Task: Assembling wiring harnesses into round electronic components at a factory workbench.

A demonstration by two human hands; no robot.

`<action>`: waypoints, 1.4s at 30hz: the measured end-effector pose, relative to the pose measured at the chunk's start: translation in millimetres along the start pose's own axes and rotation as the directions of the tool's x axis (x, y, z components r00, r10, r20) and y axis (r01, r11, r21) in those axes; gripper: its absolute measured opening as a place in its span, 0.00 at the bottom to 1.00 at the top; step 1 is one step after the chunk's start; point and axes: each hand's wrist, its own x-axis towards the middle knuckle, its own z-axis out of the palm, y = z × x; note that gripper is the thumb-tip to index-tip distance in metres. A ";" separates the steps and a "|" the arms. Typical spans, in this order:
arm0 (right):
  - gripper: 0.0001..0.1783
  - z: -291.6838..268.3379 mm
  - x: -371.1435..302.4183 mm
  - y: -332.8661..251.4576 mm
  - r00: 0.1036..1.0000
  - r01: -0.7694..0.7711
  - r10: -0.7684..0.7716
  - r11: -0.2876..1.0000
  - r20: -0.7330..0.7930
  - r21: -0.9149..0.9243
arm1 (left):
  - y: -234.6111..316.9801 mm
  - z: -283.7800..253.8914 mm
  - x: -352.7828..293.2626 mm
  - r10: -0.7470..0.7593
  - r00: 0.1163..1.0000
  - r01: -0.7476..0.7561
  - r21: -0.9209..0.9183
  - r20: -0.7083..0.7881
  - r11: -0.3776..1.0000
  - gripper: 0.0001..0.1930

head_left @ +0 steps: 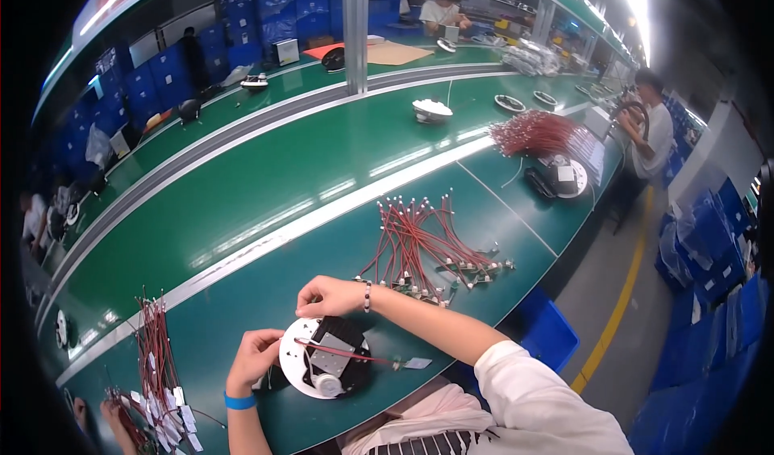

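Observation:
A round white and black device rests on the green bench in front of me, with a grey plate and a small white round part on its upturned side. From it a red cable runs right to a small connector board. My left hand, with a blue wristband, is closed at the device's left rim. At the top rim my right hand has its fingertips pinched together; what they hold, if anything, is hidden.
Bundles of red cables lie beyond my right arm and at the left. Past a metal rail, a green conveyor carries a white device. A blue bin stands below the bench edge. Other people work nearby; another person's hands show at lower left.

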 end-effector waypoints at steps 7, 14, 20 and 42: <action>0.15 29.9 1.5 6.3 0.998 0.017 -0.013 0.998 -0.057 0.054 | -8.6 -20.6 -13.5 -0.013 1.000 0.013 -0.006 -0.009 1.000 0.09; 0.11 17.9 -14.7 17.2 0.991 -0.099 0.117 0.967 -0.068 0.234 | -11.8 -32.0 -5.0 -0.105 0.988 0.096 -0.082 -0.113 0.992 0.11; 0.12 10.1 -15.6 -4.4 0.980 -0.162 0.186 0.950 -0.066 0.267 | -11.6 -63.3 -10.7 -0.114 0.972 0.100 -0.078 -0.205 0.992 0.10; 0.13 14.0 -14.7 -1.2 0.986 -0.146 0.158 0.975 -0.059 0.168 | -0.3 -74.0 -15.8 0.729 0.310 0.023 0.772 -0.610 0.636 0.14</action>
